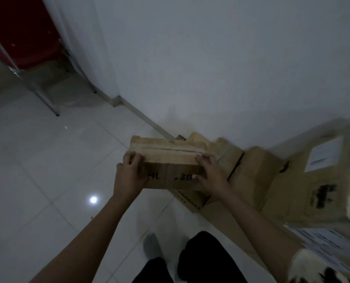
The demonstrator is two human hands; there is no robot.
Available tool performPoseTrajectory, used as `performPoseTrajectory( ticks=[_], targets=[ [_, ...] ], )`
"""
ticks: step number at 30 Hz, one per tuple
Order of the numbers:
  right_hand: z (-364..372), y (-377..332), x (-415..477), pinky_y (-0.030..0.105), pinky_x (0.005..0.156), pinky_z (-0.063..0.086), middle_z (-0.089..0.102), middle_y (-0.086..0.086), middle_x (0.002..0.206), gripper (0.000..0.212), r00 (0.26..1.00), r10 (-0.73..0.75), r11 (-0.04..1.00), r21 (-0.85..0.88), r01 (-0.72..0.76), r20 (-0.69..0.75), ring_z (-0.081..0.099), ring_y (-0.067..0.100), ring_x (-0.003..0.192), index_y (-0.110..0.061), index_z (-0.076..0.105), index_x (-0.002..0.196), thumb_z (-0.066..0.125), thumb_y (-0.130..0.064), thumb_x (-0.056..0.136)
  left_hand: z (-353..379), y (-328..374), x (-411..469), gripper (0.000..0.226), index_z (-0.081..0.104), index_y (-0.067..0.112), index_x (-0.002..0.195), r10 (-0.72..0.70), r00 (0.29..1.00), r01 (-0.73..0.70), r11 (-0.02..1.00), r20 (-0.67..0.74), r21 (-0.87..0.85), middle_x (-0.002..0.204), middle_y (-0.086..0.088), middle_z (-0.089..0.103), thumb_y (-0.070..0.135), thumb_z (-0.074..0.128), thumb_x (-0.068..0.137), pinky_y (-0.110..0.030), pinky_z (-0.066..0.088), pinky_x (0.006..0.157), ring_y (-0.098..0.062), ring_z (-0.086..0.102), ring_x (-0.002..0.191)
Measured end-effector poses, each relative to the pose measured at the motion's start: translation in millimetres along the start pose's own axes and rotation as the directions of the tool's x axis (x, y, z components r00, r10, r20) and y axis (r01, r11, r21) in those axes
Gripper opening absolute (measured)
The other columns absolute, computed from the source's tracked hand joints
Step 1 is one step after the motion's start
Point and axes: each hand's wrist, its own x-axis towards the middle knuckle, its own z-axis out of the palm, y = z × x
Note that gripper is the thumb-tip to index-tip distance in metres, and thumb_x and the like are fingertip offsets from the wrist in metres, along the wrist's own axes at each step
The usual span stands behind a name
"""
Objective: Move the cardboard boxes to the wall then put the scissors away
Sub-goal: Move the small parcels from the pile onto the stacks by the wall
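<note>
A small taped cardboard box with black lettering on its near side is held at both ends. My left hand grips its left end with fingers curled over the top edge. My right hand grips its right end, thumb on the near face. The box sits above a row of other cardboard boxes lined along the white wall. A large labelled box stands at the right. No scissors are in view.
A red chair with metal legs stands at the upper left by a wall corner. White glossy floor tiles stretch to the left. My dark-trousered legs are at the bottom. Another labelled box lies at the lower right.
</note>
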Motion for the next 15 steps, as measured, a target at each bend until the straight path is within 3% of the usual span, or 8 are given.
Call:
performPoseTrajectory(
  ticks=[5,9,15],
  targets=[
    [7,28,58,0.016,0.108,0.019,0.018,0.009,0.155,0.065,1.000,-0.010,0.998,-0.059,0.011,0.015,0.029,0.022,0.139,-0.014,0.029,0.151,0.061,-0.018,0.095,39,-23,55,0.066,0.053,0.017,0.126,0.047,0.997,-0.045,0.998,0.064,-0.038,0.143,-0.017,0.036,0.021,0.084,0.068,-0.048,0.052,0.080,-0.045,0.050,0.107],
    [21,53,103,0.029,0.114,0.027,0.021,0.014,0.154,0.063,1.000,-0.007,0.996,-0.094,0.008,0.014,0.031,0.029,0.138,-0.010,0.031,0.150,0.061,-0.017,0.095,77,-43,88,0.078,0.044,0.020,0.129,0.086,0.992,-0.080,0.994,0.091,-0.073,0.145,-0.020,0.030,0.029,0.087,0.064,-0.053,0.052,0.085,-0.045,0.046,0.115],
    [41,98,168,0.041,0.112,0.034,0.021,0.015,0.154,0.067,0.997,-0.018,0.991,-0.132,0.028,0.078,0.031,0.032,0.136,-0.013,0.028,0.152,0.062,-0.018,0.095,130,-63,126,0.077,0.041,0.026,0.130,0.063,0.994,-0.052,0.992,0.094,-0.111,0.148,-0.015,0.023,0.031,0.085,0.068,-0.060,0.045,0.096,-0.044,0.037,0.126]
  ],
)
